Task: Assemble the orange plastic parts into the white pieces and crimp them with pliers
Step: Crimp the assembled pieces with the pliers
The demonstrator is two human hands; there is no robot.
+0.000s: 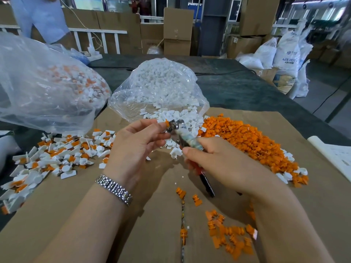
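Right hand (218,158) gripping pliers (182,135), orange part (166,122) pinched by left hand (136,147)

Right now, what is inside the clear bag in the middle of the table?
The clear bag holds loose white pieces, spilling from its mouth onto the cardboard. Anything beneath the heap is hidden.

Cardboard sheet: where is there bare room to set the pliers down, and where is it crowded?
Bare cardboard lies near the front left, between the assembled pile and the left hand. A smaller patch lies beyond the orange pile, toward the right edge. Crowded: the middle, with spilled white pieces, and scattered orange parts under the right hand holding the pliers.
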